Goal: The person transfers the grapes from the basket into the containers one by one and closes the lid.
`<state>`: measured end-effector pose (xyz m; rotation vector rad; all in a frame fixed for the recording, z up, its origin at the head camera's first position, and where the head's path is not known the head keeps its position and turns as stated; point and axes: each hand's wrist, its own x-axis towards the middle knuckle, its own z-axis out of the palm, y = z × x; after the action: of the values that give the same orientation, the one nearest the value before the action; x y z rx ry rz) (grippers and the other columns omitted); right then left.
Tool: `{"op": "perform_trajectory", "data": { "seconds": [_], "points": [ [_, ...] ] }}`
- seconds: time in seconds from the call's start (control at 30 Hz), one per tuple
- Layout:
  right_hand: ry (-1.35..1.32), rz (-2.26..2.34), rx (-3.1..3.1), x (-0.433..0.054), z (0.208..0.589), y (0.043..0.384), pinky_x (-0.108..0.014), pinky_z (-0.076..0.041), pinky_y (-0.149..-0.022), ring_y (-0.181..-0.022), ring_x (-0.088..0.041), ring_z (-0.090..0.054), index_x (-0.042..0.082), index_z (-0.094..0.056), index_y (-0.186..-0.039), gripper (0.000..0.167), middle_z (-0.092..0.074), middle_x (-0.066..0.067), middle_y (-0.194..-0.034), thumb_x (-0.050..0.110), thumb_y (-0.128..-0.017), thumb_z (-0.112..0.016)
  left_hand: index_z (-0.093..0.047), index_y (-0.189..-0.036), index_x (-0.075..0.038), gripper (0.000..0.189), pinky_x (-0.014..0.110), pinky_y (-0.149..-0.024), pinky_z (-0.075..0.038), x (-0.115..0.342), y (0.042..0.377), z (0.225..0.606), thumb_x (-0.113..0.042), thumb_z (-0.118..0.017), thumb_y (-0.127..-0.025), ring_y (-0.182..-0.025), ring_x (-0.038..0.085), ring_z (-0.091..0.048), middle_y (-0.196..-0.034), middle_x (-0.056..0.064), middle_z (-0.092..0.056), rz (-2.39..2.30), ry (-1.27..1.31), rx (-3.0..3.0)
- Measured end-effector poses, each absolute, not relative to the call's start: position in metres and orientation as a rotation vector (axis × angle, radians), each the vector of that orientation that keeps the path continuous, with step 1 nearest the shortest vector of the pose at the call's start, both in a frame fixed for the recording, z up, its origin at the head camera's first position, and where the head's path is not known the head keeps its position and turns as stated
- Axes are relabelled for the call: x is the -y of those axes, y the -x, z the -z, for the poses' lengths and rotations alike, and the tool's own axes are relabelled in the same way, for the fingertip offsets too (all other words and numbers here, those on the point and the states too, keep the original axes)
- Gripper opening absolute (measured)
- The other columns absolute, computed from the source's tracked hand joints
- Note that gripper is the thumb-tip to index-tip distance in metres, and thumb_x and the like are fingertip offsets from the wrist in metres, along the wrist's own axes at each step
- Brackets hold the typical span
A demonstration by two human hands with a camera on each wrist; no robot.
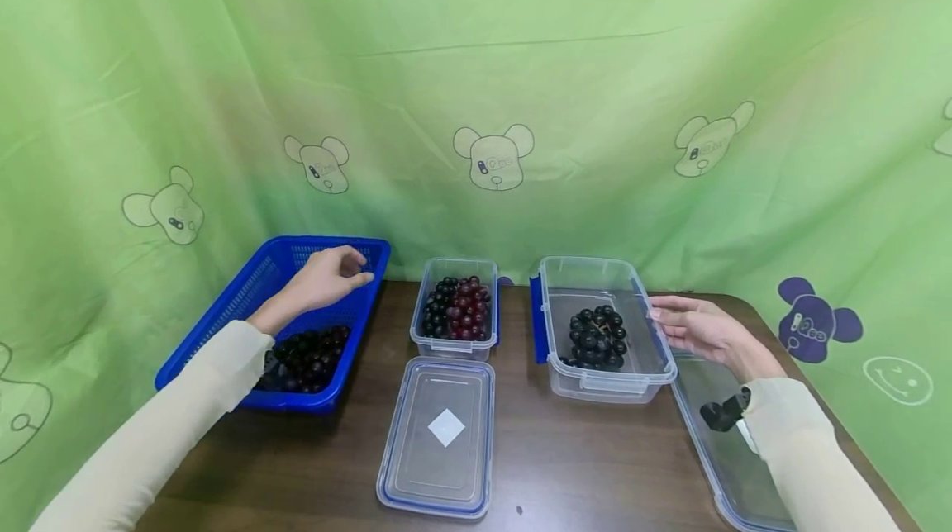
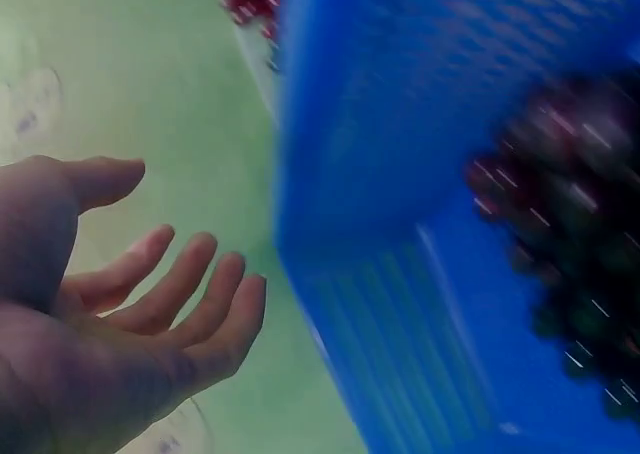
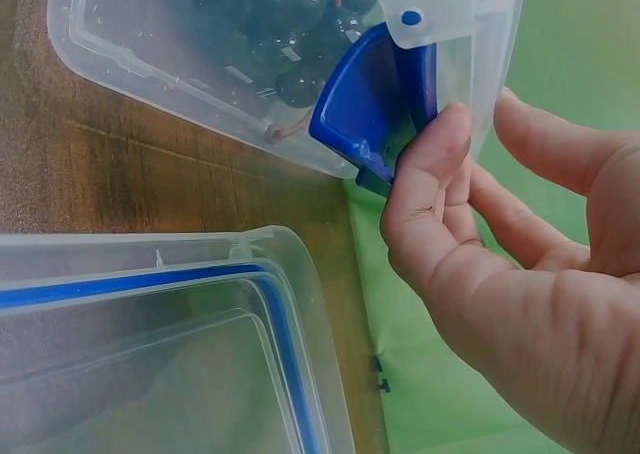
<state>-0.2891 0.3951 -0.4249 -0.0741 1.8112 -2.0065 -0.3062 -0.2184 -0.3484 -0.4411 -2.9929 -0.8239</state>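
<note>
Brown tabletop [image 1: 565, 466], perforated basket [image 1: 245, 301], larger clear container [image 1: 610, 390]

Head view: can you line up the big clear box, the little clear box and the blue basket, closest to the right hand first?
1. Big clear box: right beside the right hand.
2. Little clear box: farther left, in the middle.
3. Blue basket: farthest left.
</note>
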Motion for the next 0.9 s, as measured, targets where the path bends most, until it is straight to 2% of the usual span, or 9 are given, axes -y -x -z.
{"op": "perform_trajectory", "data": {
  "seconds": [0.2, 0.4, 0.7, 0.9],
  "points": [
    [0.098, 2.018, -1.796, -0.397, 0.425, 0.288, -0.024, -0.062, -0.081, -0.089, -0.008, -0.074, 0.024, -0.075, -0.113, 0.034, -0.080, 0.003, -0.099, 0.000, -0.108, -0.051, -0.060, -0.137, 0.007, 0.060, 0.058, -0.100, -0.055, 0.260, 0.301, 0.365, -0.032, -0.078, -0.095, -0.124, 0.046, -0.063, -0.134, 0.031, -0.066, 0.702, 0.428, 3.179],
    [0.067, 1.992, -1.835, -0.394, 0.424, 0.288, -0.024, -0.062, -0.082, -0.090, -0.008, -0.074, 0.024, -0.074, -0.113, 0.031, -0.079, 0.004, -0.100, 0.002, -0.108, -0.053, -0.054, -0.143, 0.008, 0.074, 0.058, -0.099, -0.056, 0.288, 0.296, 0.365, -0.038, -0.081, -0.092, -0.127, 0.050, -0.061, -0.139, 0.035, -0.061, 0.653, 0.446, 3.362],
    [0.080, 2.005, -1.825, -0.393, 0.427, 0.287, -0.024, -0.061, -0.081, -0.089, -0.007, -0.073, 0.023, -0.073, -0.114, 0.030, -0.079, 0.004, -0.100, 0.002, -0.108, -0.053, -0.053, -0.143, 0.010, 0.075, 0.055, -0.096, -0.058, 0.308, 0.291, 0.371, -0.034, -0.083, -0.090, -0.122, 0.046, -0.064, -0.132, 0.032, -0.066, 0.587, 0.535, 3.499],
    [0.074, 2.018, -1.818, -0.396, 0.427, 0.288, -0.024, -0.062, -0.080, -0.088, -0.007, -0.073, 0.023, -0.074, -0.114, 0.032, -0.079, 0.004, -0.099, 0.002, -0.108, -0.052, -0.049, -0.146, 0.011, 0.076, 0.048, -0.084, -0.062, 0.312, 0.292, 0.373, -0.030, -0.082, -0.092, -0.120, 0.037, -0.065, -0.137, 0.032, -0.063, 0.595, 0.512, 3.623]
  ]
}}
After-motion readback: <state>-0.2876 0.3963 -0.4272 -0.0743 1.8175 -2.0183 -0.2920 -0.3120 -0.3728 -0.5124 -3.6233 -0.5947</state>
